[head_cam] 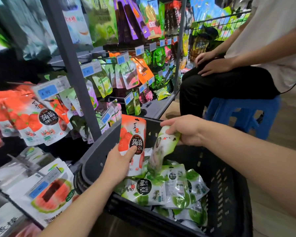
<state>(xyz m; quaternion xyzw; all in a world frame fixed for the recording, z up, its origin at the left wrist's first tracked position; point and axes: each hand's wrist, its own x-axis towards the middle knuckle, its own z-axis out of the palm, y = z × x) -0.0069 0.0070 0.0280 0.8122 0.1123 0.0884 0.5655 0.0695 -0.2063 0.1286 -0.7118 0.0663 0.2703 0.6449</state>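
The left hand's [117,165] grip is clamped low on the red pouch [132,134] and the right hand's [184,130] on a green pouch [162,146], so the hang hole [137,119] above the left grip should better stay uncovered.

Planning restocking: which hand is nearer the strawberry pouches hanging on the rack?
Left. The left hand is just right of the hanging pouches; the right hand is farther right, over the basket.
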